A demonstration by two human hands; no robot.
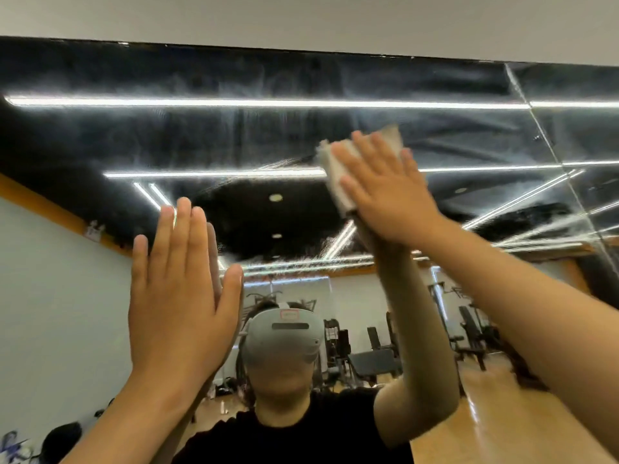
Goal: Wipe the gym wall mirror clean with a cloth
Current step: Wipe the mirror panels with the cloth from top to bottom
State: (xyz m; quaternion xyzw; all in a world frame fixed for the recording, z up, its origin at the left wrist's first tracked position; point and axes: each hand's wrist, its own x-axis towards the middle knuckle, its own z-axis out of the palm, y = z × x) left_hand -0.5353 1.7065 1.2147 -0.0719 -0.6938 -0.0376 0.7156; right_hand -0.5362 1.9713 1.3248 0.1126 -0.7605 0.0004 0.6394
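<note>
The wall mirror point(100, 139) fills most of the view, and its upper part is hazy with smears and streaks. My right hand point(385, 192) lies flat, fingers straight, pressing a folded light grey cloth point(335, 169) against the glass high up, right of centre. The cloth sticks out past my fingertips and to their left. My left hand point(181, 296) is flat on the mirror lower down at the left, fingers straight and together, holding nothing. Both forearms reach up from the bottom of the frame.
The mirror's top edge meets a pale wall point(301, 18) above. A vertical seam point(549, 152) between mirror panels runs at the right. Reflected in the glass are a person in a black shirt with a headset, gym machines point(375, 356), a wooden floor and ceiling strip lights.
</note>
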